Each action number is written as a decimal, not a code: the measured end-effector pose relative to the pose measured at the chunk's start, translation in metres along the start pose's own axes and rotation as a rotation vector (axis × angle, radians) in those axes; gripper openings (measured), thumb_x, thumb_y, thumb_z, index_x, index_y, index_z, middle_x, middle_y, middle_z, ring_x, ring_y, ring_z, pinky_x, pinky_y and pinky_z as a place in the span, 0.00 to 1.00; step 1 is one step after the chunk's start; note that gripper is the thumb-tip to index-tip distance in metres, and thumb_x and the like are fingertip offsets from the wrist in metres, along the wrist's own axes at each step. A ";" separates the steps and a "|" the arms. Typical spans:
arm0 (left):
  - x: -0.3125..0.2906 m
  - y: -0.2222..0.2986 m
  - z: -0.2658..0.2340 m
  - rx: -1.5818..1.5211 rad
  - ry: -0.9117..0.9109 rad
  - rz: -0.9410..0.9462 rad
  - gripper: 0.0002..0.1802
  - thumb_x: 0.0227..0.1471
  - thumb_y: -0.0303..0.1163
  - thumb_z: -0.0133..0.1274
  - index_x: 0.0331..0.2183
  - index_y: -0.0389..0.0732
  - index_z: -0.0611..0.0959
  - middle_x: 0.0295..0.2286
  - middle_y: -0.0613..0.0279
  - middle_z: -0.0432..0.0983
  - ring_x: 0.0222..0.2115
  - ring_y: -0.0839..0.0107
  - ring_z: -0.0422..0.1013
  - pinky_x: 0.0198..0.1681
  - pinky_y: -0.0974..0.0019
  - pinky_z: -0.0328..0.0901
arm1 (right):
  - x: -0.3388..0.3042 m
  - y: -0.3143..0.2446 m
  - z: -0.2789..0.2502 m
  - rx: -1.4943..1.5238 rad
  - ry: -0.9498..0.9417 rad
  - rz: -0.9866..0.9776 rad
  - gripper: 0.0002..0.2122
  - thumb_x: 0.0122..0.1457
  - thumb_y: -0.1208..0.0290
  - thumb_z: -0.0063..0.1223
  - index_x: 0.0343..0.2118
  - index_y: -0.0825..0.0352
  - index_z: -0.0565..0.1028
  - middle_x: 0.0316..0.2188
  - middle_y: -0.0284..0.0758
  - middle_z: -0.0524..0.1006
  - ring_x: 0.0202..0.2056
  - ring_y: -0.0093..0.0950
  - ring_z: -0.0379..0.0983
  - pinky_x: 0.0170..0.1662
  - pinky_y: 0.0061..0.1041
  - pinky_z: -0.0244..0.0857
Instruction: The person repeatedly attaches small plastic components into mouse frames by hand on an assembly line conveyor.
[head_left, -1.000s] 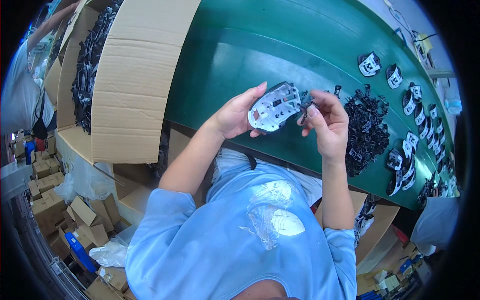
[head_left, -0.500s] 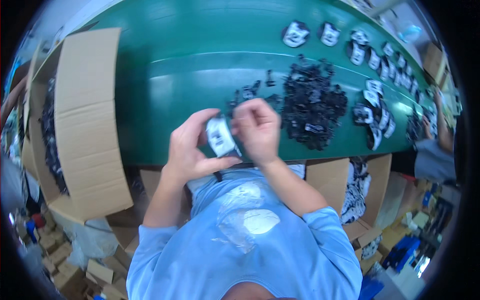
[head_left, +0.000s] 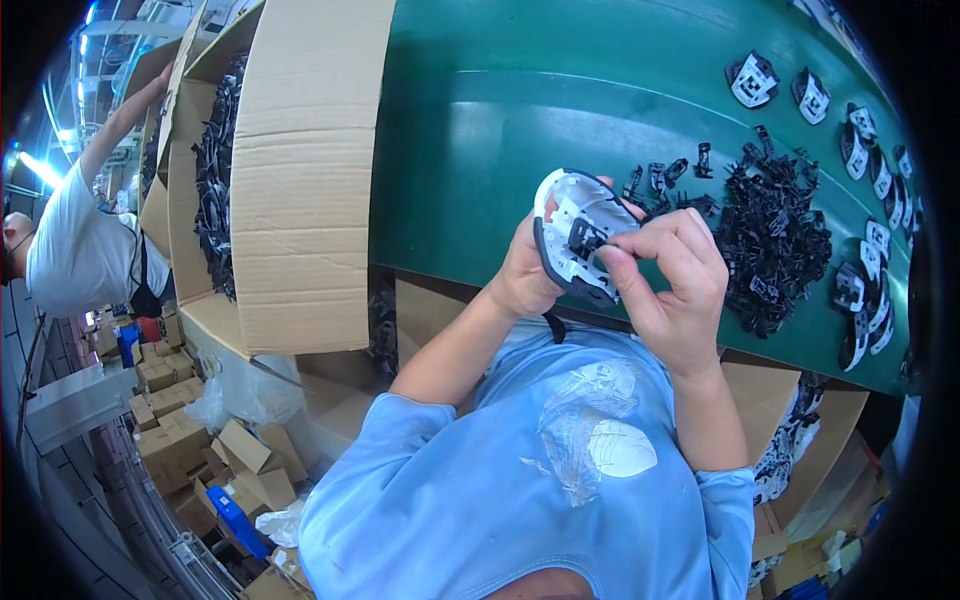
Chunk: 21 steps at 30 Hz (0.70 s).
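My left hand (head_left: 525,272) grips the edge of a curved white plastic shell (head_left: 562,212) with a black rim, its hollow inner side turned up. A small black plastic part (head_left: 586,238) sits inside the shell. The thumb and forefinger of my right hand (head_left: 678,285) pinch that part; the fingers hide some of it. Beyond my hands, several loose black parts (head_left: 660,180) lie on the green table (head_left: 480,150). To their right is a heap of similar black plastic parts (head_left: 775,240).
Several white-and-black shells (head_left: 752,80) stand at the far right, with more in a cluster (head_left: 870,290) nearer. A tall cardboard box (head_left: 310,180) holding black parts stands at left; past it, a person (head_left: 85,240) reaches up. Another cardboard box (head_left: 755,395) is below the table's right edge.
My view has swung left. The shell has been turned so its hollow side shows, and my right hand now pinches the black part inside it.
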<state>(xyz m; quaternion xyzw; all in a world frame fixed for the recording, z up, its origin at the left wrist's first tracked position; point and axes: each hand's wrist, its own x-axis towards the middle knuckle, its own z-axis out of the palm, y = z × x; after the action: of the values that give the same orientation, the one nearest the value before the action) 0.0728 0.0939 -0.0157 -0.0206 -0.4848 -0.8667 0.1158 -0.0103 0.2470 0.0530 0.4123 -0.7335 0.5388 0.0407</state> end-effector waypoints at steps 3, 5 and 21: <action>0.000 0.005 -0.001 0.004 -0.028 -0.032 0.58 0.49 0.61 0.67 0.65 0.34 0.61 0.55 0.48 0.73 0.56 0.62 0.72 0.62 0.57 0.63 | 0.002 -0.005 -0.005 -0.037 -0.056 -0.003 0.07 0.48 0.76 0.71 0.28 0.64 0.81 0.27 0.34 0.77 0.28 0.32 0.71 0.31 0.31 0.65; 0.001 0.003 -0.002 -0.078 -0.012 -0.008 0.54 0.47 0.58 0.69 0.64 0.41 0.64 0.55 0.39 0.71 0.55 0.55 0.73 0.59 0.51 0.69 | 0.003 -0.007 -0.007 -0.036 -0.084 0.010 0.07 0.48 0.76 0.70 0.28 0.64 0.81 0.27 0.34 0.77 0.28 0.32 0.71 0.31 0.31 0.65; -0.011 -0.010 -0.016 -0.520 -0.218 -0.180 0.64 0.45 0.75 0.59 0.67 0.39 0.59 0.64 0.43 0.60 0.60 0.55 0.67 0.61 0.48 0.68 | 0.018 0.006 -0.027 0.150 -0.108 0.164 0.21 0.50 0.73 0.66 0.50 0.67 0.80 0.39 0.39 0.81 0.41 0.34 0.77 0.45 0.29 0.70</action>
<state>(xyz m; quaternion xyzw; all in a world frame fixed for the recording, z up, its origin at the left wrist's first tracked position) 0.0829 0.0873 -0.0337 -0.0996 -0.2561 -0.9612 -0.0232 -0.0365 0.2599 0.0685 0.3813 -0.7234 0.5708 -0.0740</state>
